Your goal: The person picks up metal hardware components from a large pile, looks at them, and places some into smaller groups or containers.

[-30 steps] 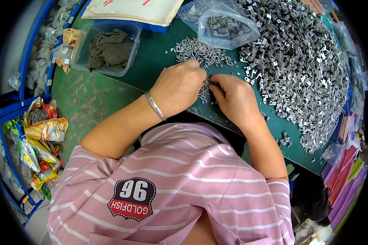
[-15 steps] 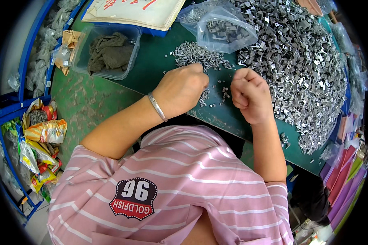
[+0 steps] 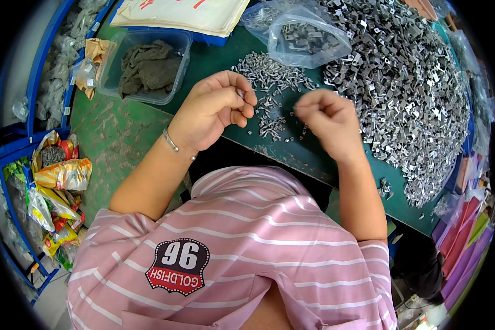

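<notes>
Looks like fiddly sorting: left hand [image 3: 208, 109] curled, right hand [image 3: 330, 121] apart at three o'clock, can't tell either grip. Metal bits [image 3: 270, 71] at two o'clock need a nimble pinch imo.

Bright, soft light; right grip [image 3: 330, 123] slightly motion-blurred; fisheye-bent edges, black corners.

My pink shirt with white stripes [image 3: 291, 258] bears a shield-shaped black-and-red patch [image 3: 177, 267] with white digits [image 3: 181, 254] and lettering [image 3: 176, 281], upside down in view. Red strokes [image 3: 199, 4] on the off-white paper sheets [image 3: 195, 19] are cut off; tiny white labels [image 3: 66, 111] on blue metal shelving [image 3: 36, 60] are illegible.
</notes>
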`<action>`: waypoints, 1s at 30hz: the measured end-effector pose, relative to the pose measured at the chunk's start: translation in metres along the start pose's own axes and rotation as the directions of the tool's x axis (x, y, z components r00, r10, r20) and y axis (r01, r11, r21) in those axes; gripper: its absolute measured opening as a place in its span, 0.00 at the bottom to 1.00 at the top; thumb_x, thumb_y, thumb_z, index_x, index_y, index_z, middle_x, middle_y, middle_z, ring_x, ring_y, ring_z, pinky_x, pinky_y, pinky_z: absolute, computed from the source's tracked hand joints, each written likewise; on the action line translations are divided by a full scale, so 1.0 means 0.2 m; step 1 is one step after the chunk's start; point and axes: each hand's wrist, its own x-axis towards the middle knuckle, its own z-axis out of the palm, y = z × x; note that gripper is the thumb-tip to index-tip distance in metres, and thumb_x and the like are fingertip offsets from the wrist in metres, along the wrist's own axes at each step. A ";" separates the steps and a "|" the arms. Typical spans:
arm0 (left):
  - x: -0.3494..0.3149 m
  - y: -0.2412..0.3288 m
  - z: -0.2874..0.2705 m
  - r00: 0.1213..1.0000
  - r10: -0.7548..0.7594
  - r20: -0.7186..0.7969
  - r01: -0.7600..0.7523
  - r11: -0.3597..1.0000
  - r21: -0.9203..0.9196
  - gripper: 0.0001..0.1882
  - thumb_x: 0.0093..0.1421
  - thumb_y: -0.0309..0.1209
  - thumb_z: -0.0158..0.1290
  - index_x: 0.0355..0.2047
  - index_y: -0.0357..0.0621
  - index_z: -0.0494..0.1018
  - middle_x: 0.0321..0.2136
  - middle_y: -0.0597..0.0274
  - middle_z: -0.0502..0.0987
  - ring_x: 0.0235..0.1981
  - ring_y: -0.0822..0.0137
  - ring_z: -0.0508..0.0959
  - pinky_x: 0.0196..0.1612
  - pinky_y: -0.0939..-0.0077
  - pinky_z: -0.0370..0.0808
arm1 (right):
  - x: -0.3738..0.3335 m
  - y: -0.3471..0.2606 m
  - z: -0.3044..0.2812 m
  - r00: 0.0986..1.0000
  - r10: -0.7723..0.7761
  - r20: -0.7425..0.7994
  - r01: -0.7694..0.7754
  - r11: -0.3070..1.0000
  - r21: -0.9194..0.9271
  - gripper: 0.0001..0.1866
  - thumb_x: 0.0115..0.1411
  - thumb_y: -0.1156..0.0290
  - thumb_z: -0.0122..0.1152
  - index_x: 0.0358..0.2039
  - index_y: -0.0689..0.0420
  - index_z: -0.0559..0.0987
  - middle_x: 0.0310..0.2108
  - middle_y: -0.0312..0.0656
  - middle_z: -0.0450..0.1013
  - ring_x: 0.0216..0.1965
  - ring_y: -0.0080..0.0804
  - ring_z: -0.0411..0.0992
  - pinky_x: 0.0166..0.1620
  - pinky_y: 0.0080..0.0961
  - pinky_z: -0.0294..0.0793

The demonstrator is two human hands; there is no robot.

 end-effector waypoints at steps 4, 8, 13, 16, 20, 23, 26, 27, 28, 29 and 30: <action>0.01 -0.04 0.03 0.975 0.218 0.031 -0.190 0.762 0.619 0.03 0.54 0.22 0.54 0.31 0.38 0.74 0.25 0.65 0.71 0.22 0.75 0.70 0.24 0.82 0.67 | 0.02 -0.04 -0.10 0.973 0.118 0.200 -0.196 0.879 0.434 0.04 0.53 0.79 0.56 0.29 0.62 0.79 0.23 0.34 0.74 0.19 0.16 0.65 0.23 0.15 0.64; 0.07 -0.11 0.05 0.811 0.456 0.367 -0.419 0.012 0.908 0.04 0.50 0.22 0.58 0.28 0.40 0.76 0.23 0.56 0.70 0.24 0.59 0.73 0.28 0.69 0.70 | -0.04 -0.05 0.04 0.990 0.001 0.143 0.063 0.896 -0.439 0.05 0.53 0.76 0.60 0.32 0.60 0.80 0.24 0.44 0.74 0.22 0.30 0.72 0.27 0.24 0.72; 0.03 -0.12 0.07 0.850 0.409 0.331 -0.370 0.019 0.929 0.04 0.50 0.23 0.59 0.28 0.39 0.76 0.24 0.55 0.71 0.26 0.55 0.74 0.30 0.65 0.71 | -0.07 -0.03 0.02 0.958 -0.185 0.218 0.285 0.626 -0.726 0.05 0.52 0.72 0.61 0.30 0.57 0.80 0.28 0.48 0.75 0.29 0.49 0.74 0.33 0.40 0.74; 0.03 -0.09 0.06 0.856 0.429 0.290 -0.356 0.081 0.931 0.03 0.50 0.23 0.58 0.27 0.39 0.76 0.24 0.55 0.71 0.27 0.55 0.74 0.30 0.66 0.71 | -0.07 -0.03 0.01 0.949 -0.240 0.204 0.312 0.637 -0.705 0.04 0.53 0.72 0.60 0.30 0.56 0.80 0.27 0.46 0.75 0.28 0.47 0.74 0.32 0.39 0.74; 0.04 -0.09 0.06 0.832 0.446 0.329 -0.393 0.057 0.918 0.03 0.51 0.22 0.58 0.27 0.39 0.76 0.24 0.55 0.71 0.27 0.55 0.74 0.29 0.66 0.71 | -0.05 -0.02 0.07 0.930 -0.304 0.207 0.356 0.596 -0.720 0.04 0.52 0.73 0.61 0.30 0.55 0.80 0.26 0.45 0.74 0.27 0.46 0.74 0.31 0.38 0.74; 0.04 -0.12 0.06 0.842 0.372 0.392 -0.408 -0.038 0.912 0.03 0.51 0.22 0.58 0.28 0.39 0.76 0.23 0.55 0.70 0.26 0.56 0.73 0.29 0.67 0.71 | -0.03 0.01 0.09 0.916 -0.324 0.238 0.385 0.538 -0.750 0.04 0.51 0.73 0.61 0.29 0.55 0.80 0.25 0.43 0.74 0.26 0.43 0.74 0.29 0.35 0.74; 0.05 -0.11 0.07 0.836 0.364 0.411 -0.412 -0.081 0.908 0.03 0.51 0.22 0.58 0.28 0.40 0.76 0.22 0.55 0.69 0.25 0.57 0.73 0.29 0.69 0.70 | -0.02 0.03 0.05 0.940 -0.290 0.180 0.339 0.730 -0.593 0.02 0.53 0.74 0.59 0.27 0.57 0.78 0.22 0.38 0.72 0.22 0.33 0.72 0.25 0.28 0.71; 0.05 -0.11 0.07 0.845 0.366 0.389 -0.414 -0.011 0.910 0.03 0.52 0.22 0.58 0.28 0.40 0.76 0.23 0.57 0.70 0.25 0.59 0.73 0.28 0.70 0.70 | -0.03 0.03 0.03 0.975 -0.170 0.145 0.216 0.884 -0.415 0.02 0.54 0.74 0.58 0.27 0.58 0.77 0.22 0.35 0.72 0.21 0.28 0.71 0.24 0.25 0.69; 0.05 -0.09 0.07 0.855 0.367 0.367 -0.415 0.060 0.908 0.02 0.53 0.23 0.57 0.28 0.40 0.76 0.23 0.59 0.71 0.24 0.62 0.73 0.28 0.71 0.70 | -0.03 0.02 0.01 0.990 -0.041 0.137 0.070 0.975 -0.213 0.03 0.55 0.74 0.57 0.26 0.59 0.76 0.21 0.33 0.71 0.20 0.24 0.69 0.23 0.22 0.67; 0.05 -0.08 0.06 0.865 0.369 0.341 -0.411 0.127 0.903 0.02 0.54 0.23 0.57 0.29 0.40 0.76 0.24 0.60 0.72 0.24 0.64 0.73 0.27 0.72 0.70 | -0.02 -0.01 -0.02 0.992 0.073 0.105 -0.081 0.994 0.074 0.03 0.55 0.75 0.55 0.27 0.60 0.75 0.21 0.29 0.69 0.22 0.15 0.64 0.23 0.15 0.62; 0.04 -0.07 0.06 0.910 0.337 0.243 -0.350 0.308 0.885 0.02 0.55 0.23 0.56 0.29 0.39 0.75 0.25 0.62 0.73 0.24 0.67 0.73 0.27 0.74 0.69 | 0.01 0.01 -0.09 0.953 0.125 0.276 -0.236 0.878 0.417 0.03 0.54 0.76 0.57 0.29 0.61 0.76 0.22 0.31 0.71 0.22 0.14 0.64 0.24 0.15 0.62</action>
